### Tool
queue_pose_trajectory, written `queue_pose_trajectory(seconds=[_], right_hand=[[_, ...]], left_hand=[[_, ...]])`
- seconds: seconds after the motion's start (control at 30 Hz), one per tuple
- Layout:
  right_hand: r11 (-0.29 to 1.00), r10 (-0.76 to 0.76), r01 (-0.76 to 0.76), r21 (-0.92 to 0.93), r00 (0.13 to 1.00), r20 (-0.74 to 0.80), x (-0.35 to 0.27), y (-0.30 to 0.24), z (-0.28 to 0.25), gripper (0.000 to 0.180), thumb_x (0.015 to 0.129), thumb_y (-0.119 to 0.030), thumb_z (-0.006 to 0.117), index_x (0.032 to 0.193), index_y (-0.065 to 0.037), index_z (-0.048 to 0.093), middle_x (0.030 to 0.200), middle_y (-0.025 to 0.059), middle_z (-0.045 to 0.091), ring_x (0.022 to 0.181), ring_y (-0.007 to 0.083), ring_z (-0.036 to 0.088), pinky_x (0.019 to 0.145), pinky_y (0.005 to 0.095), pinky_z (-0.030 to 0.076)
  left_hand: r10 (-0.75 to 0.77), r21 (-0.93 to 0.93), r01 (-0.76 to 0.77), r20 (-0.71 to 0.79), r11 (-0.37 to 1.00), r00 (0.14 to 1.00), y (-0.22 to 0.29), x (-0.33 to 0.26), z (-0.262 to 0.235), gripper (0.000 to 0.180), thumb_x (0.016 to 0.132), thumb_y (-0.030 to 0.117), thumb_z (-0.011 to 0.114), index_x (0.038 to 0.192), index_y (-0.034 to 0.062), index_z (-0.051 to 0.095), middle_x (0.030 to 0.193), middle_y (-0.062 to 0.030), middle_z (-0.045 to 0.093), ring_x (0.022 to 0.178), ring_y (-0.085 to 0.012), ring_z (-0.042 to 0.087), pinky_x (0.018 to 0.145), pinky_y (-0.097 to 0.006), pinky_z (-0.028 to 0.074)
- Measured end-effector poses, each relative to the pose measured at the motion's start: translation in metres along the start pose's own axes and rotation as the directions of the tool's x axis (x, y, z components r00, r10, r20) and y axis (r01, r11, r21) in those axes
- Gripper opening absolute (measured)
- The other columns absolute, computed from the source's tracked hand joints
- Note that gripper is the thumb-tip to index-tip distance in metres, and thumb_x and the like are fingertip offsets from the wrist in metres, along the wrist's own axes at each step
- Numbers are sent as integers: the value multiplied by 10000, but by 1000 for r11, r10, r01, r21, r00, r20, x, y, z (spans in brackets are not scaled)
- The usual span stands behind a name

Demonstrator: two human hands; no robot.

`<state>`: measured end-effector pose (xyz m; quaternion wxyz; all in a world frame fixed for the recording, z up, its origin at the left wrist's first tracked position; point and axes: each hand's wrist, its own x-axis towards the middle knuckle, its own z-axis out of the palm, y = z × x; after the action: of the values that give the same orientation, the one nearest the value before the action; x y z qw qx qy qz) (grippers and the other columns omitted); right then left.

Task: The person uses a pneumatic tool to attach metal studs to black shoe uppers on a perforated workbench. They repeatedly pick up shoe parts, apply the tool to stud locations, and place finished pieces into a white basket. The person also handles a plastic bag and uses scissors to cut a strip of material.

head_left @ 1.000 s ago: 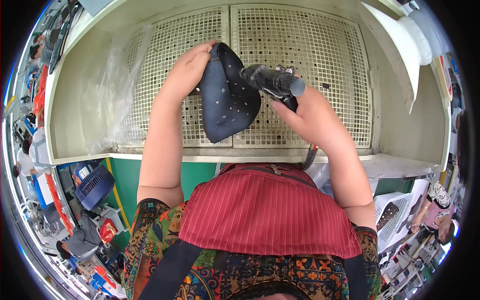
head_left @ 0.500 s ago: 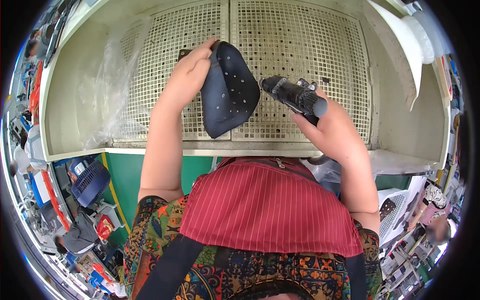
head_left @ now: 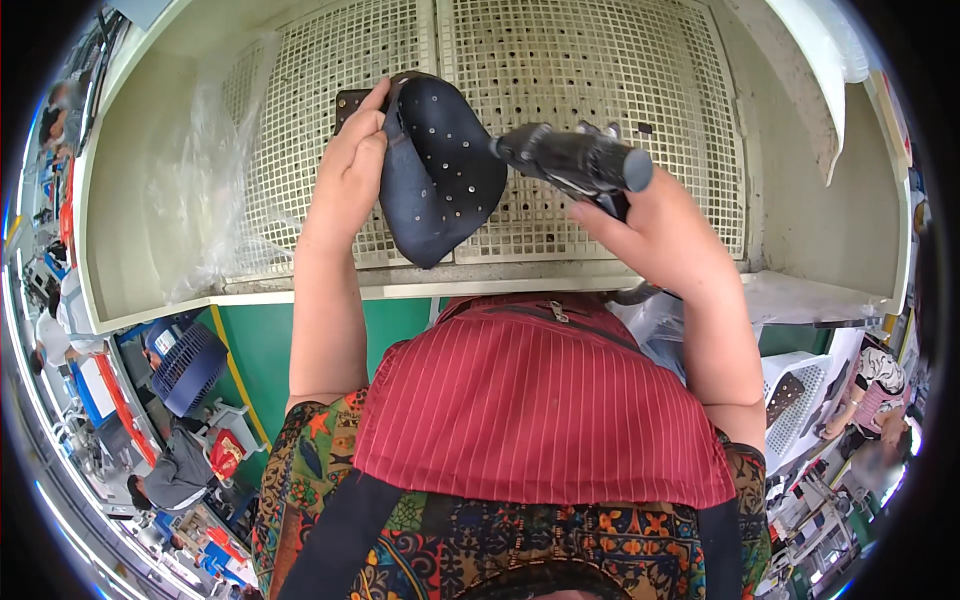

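My left hand (head_left: 350, 165) grips the left edge of a dark navy, pouch-like piece (head_left: 440, 170) dotted with small pale studs or holes. The piece stands over the grated work surface, its dark hollow turned to the right. A small dark brown part (head_left: 350, 106) sticks out beyond my left fingers; whether it belongs to the piece I cannot tell. My right hand (head_left: 660, 230) is closed round the handle of a black gun-shaped tool (head_left: 570, 158) with a grey round rear end. Its tip points left, close to the piece's right edge.
Pale mesh grating (head_left: 590, 90) lines the tray, which has a raised rim (head_left: 270, 298). Crumpled clear plastic (head_left: 205, 190) lies at its left; a white sheet (head_left: 790, 60) hangs at the right. Beyond stand a blue fan (head_left: 187, 366), a white perforated crate (head_left: 800, 405) and other people.
My left hand and the navy piece have shifted left, and the hollow now faces me more openly. The tool has also moved left, and lies more level.
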<state>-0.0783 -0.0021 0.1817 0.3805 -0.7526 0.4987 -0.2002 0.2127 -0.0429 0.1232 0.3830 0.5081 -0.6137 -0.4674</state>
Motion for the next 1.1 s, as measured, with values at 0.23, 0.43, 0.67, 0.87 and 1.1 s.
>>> queue_pose_trajectory(seconds=[0.23, 0.43, 0.67, 0.87, 1.1], right_hand=[[995, 63, -67, -75, 997, -50, -17, 4, -10, 420, 789, -208, 638, 1130, -17, 485, 730, 206, 591, 692, 386, 582, 621, 419, 456], [986, 155, -145, -75, 979, 136, -40, -1, -17, 387, 771, -209, 646, 1075, -23, 496, 716, 203, 581, 688, 395, 573, 611, 426, 449], [996, 83, -80, -47, 995, 52, -38, 10, -11, 405, 773, -212, 652, 1097, -24, 500, 761, 196, 595, 719, 382, 584, 640, 418, 458], [997, 83, -83, -10, 996, -16, -47, 24, -15, 426, 773, -209, 648, 1131, -34, 496, 787, 200, 600, 733, 384, 589, 656, 416, 463], [993, 61, -62, 104, 998, 15, -61, 24, -8, 388, 781, -203, 645, 1065, 11, 490, 801, 161, 596, 717, 309, 588, 644, 387, 458]], left_hand=[[-4, 89, 4, -1, 996, 1000, -1, 3, 2, 347, 870, 95, 308, 1142, -52, 466, 1288, -179, 475, 1162, -215, 446, 973, -293, 347], [-37, 104, 40, -32, 994, 999, -9, 3, 1, 487, 879, 114, 290, 1322, -49, 409, 1226, -119, 530, 1090, -161, 503, 954, -261, 360], [-40, 20, 40, -26, 999, 999, -4, 3, 1, 381, 885, 101, 338, 1177, -61, 523, 1383, -213, 396, 1192, -230, 453, 995, -290, 329], [-58, 56, 64, -101, 996, 993, 9, -3, 9, 413, 918, 128, 346, 1273, -41, 471, 1321, -115, 477, 1143, -163, 472, 978, -260, 334], [-9, 335, 97, -254, 937, 967, 15, -20, 10, 263, 924, 124, 412, 1085, -20, 562, 1085, -127, 598, 966, -190, 562, 850, -287, 424]])
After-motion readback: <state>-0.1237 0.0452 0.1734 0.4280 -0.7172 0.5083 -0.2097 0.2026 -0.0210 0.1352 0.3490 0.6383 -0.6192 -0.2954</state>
